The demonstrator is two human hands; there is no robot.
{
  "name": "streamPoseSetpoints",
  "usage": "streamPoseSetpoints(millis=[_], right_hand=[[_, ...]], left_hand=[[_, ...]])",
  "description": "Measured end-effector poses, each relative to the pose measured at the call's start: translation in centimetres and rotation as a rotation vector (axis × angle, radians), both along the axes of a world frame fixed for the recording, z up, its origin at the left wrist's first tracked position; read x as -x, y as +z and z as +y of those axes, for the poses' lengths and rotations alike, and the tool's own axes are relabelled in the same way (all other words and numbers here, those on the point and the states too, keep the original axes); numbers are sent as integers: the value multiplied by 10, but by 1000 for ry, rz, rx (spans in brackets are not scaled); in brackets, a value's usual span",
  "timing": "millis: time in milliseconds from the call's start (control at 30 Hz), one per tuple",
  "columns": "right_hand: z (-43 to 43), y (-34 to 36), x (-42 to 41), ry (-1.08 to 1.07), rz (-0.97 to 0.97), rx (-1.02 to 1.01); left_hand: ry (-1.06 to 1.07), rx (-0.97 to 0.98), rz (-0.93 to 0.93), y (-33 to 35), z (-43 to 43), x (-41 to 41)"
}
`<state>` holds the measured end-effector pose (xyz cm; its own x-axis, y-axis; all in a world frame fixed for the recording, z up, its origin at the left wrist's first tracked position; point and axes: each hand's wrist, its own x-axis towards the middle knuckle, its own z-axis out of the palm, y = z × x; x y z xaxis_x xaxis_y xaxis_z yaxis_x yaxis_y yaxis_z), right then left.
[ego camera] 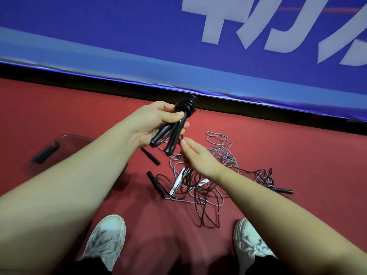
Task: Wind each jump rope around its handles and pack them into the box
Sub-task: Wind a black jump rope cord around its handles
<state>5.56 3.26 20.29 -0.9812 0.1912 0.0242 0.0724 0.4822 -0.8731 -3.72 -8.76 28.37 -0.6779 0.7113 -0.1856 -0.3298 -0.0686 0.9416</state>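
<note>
Blue banner (139, 36) with large pale lettering is filling the upper background, and red floor (288, 147) is spreading beneath it. Both bare forearms are reaching forward and inward from the bottom corners. A clear box (75, 136) is sitting on the floor to the left, partly hidden under the left forearm, with a dark handle (44, 154) lying in it. A tangle of loose ropes (208, 187) is lying on the floor under the right wrist, with black and white handles scattered in and around it. Two white sneakers (107, 239) are standing at the lower edge. The left hand (156, 124) is turned palm-inward, its thumb and fingers curling round the black jump rope (184, 108), whose cord is coiled round the upper ends of its two handles (158, 135), which are pointing downward. Just below, the right hand (196, 157) is pinching a hanging strand of that cord between thumb and forefinger, its other fingers loosely bent.
</note>
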Motion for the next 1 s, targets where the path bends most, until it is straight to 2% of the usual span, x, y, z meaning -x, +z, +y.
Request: streamPoseSetpoints(millis=[133,200,267,400,500,567,700,800,1000], right_hand=[[11,17,1,44,9,-310],[22,24,-2,-32,31,-323],[30,29,-4,-124,56,-254],[35,36,-4,-215,129,23],[36,42,-10,-226,211,51],[34,47,-15,-231,265,23],[32,56,-18,-256,372,12],[29,61,-16,-275,418,110],[18,56,-9,-151,442,444]], left_hand=[[105,0,8,-5,-9,16],[99,56,59,-11,-14,18],[54,103,115,-17,-13,17],[16,118,210,-19,-3,12],[-41,139,246,-16,2,5],[-108,159,216,-16,2,1],[-207,148,27,-22,4,-8],[-155,47,-66,-23,13,-12],[-38,30,50,-18,21,-9]])
